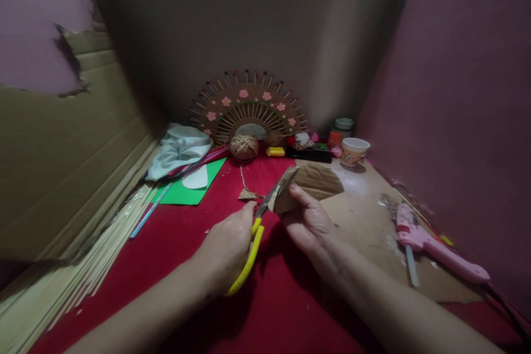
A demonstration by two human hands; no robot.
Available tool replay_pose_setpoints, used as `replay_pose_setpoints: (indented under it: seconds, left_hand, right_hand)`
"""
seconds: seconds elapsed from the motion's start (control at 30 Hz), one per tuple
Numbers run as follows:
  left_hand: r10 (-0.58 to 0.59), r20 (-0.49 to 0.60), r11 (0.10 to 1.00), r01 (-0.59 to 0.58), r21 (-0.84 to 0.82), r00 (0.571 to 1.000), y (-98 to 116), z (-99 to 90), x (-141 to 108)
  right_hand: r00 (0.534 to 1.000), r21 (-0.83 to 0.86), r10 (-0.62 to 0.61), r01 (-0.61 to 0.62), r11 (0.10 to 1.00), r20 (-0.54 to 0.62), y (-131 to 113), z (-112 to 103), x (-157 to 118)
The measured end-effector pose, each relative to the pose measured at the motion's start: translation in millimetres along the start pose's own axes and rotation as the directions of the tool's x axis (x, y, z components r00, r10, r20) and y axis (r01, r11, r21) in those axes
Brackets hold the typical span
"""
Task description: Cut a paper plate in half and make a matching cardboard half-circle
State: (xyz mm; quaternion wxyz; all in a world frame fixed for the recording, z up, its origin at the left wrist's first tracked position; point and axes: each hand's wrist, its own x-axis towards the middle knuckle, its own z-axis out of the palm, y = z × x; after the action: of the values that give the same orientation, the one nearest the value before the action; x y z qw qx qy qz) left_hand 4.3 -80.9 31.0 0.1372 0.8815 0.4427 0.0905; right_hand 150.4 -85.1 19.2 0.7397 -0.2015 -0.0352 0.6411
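Note:
My left hand (230,243) is closed round the yellow handles of a pair of scissors (245,265), whose blades point up and to the right. Between the blades lies the left edge of a brown cardboard piece (317,181) with a curved outline. My right hand (309,221) grips this cardboard at its lower left, thumb on top. A small cardboard scrap (248,194) rests on the red cloth (166,276) just beyond the blades. Twine runs from near that scrap to a twine ball (244,147).
A pink glue gun (440,246) lies on a cardboard sheet (365,227) at right, near a paper cup (354,152). Thin wooden sticks (103,254) and green paper (194,191) lie at left. A flower-decorated fan (249,102) stands against the back wall.

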Motion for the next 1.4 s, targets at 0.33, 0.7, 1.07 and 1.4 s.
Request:
replay_pose_setpoints:
  seconds: [0.33, 0.7, 1.07, 1.4]
  left_hand:
    - [0.033, -0.074, 0.999, -0.035, -0.024, 0.997, -7, 10.8, 1]
    - [-0.184, 0.071, 0.98, 0.177, 0.087, 0.98, 5, -0.7, 5]
    - [-0.138, 0.113, 0.976, 0.116, 0.186, 0.984, 0, 0.6, 5]
    - [-0.116, 0.075, 0.98, 0.101, 0.174, 0.99, -2, 0.9, 5]
  right_hand:
    - [1.0, -0.008, 0.023, -0.023, 1.0, 0.014, 3, -4, 0]
    - [0.999, -0.015, 0.007, -0.006, 1.0, 0.043, 4, -3, 0]
    - [1.0, -0.01, -0.029, 0.029, 1.0, 0.009, 3, 0, -2]
    - [0.997, -0.023, -0.075, 0.075, 0.997, 0.008, -1, 2, 0]
